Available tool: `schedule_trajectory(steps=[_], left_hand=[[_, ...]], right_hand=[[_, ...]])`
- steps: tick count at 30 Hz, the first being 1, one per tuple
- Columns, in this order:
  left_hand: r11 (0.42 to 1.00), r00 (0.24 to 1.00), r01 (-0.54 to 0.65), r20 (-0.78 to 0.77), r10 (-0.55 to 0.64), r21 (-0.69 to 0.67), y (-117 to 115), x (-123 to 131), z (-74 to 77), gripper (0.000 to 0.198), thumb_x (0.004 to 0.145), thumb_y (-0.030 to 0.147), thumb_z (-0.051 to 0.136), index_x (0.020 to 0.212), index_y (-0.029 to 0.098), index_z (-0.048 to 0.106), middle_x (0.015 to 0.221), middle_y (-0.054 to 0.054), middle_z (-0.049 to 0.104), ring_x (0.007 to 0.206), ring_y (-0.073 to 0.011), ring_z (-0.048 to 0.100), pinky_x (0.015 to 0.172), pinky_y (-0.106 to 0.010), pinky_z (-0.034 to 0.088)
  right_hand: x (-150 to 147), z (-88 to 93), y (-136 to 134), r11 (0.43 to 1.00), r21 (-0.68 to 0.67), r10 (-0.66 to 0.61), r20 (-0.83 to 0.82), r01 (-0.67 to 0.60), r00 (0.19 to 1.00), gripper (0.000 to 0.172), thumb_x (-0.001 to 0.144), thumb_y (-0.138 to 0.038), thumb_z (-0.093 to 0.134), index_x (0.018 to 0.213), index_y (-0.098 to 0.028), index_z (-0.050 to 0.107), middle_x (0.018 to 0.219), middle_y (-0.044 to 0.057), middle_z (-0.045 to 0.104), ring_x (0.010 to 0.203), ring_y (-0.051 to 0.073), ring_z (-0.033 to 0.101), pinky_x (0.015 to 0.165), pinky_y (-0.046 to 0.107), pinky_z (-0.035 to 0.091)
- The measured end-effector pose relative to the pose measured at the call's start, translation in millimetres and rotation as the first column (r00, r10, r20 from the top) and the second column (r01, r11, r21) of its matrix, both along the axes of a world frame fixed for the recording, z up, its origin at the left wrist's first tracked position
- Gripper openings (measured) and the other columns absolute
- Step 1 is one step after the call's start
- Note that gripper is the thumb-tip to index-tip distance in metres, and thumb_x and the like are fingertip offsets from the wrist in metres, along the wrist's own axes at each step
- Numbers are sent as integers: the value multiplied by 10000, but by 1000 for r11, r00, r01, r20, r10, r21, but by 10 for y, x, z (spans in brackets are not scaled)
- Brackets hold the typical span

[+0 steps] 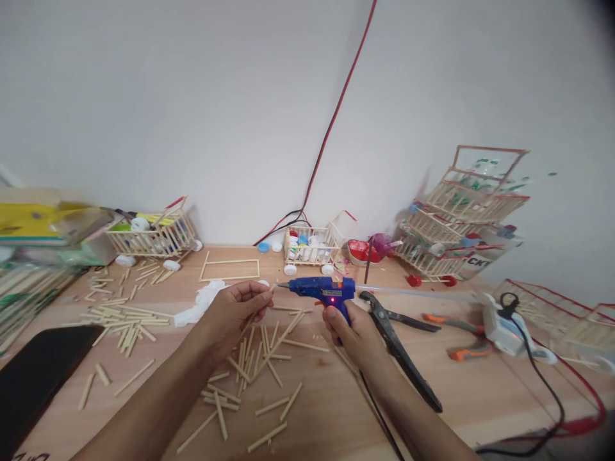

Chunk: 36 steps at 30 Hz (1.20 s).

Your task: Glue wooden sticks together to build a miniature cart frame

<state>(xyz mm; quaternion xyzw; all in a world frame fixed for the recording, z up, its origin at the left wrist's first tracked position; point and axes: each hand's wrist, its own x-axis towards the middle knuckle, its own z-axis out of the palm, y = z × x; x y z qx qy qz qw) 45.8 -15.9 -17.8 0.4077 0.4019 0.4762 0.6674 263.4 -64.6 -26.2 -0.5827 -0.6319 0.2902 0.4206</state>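
Observation:
My right hand (353, 330) is closed round the handle of a blue hot glue gun (314, 288), whose red light glows. A clear glue stick (408, 291) sticks out of its back end. The gun's nozzle points left, at the fingertips of my left hand (247, 301). Those fingers pinch a thin wooden stick (273, 289), with its end close to the nozzle; whether they touch I cannot tell. Below my hands, several short wooden sticks (250, 352) lie loose on the wooden table (317, 410). A rectangular stick frame (230, 261) rests behind my left hand.
Small stick carts (312, 246) stand along the wall, with a stacked group (456, 218) at the right. Black-handled pliers (403, 352), orange-handled pliers (461, 336) and a white power strip (507, 330) with cords lie right. A black phone-like slab (43, 371) and white tissue (199, 304) are left.

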Motion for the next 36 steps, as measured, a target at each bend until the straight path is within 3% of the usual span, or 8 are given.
schedule_trajectory(steps=[11, 16, 25, 36], left_hand=[[1000, 1000, 17, -26, -17, -2, -13, 10, -2, 274, 577, 310, 819, 688, 136, 639, 594, 3, 622, 458, -48, 465, 445, -173, 335], [998, 995, 45, -83, -49, -44, -30, 14, 18, 268, 584, 329, 813, 691, 150, 645, 609, 10, 628, 424, -45, 450, 402, -176, 304], [997, 997, 56, -49, -58, -47, -31, 10, 35, 268, 575, 317, 825, 685, 149, 647, 614, 11, 634, 434, -37, 456, 412, -161, 330], [998, 1000, -10, -8, 10, -67, -23, 22, 55, 348, 516, 331, 851, 699, 134, 630, 596, 13, 622, 458, -44, 481, 419, -152, 355]], right_hand=[[28, -65, -4, 999, 4, 46, -37, -46, 998, 417, 876, -519, 443, 869, -140, 619, 585, 5, 517, 496, 114, 427, 449, 205, 342], [34, -86, 8, 999, -31, 32, -70, -34, 997, 424, 867, -541, 451, 851, -146, 607, 596, 8, 528, 493, 117, 436, 458, 212, 355], [32, -61, 11, 999, -24, 24, -49, -25, 999, 460, 871, -560, 433, 900, -136, 609, 623, 17, 554, 491, 115, 441, 458, 211, 357], [10, 8, -17, 1000, 28, 9, 50, -11, 999, 433, 879, -523, 422, 856, -142, 625, 572, 14, 527, 495, 125, 444, 454, 211, 346]])
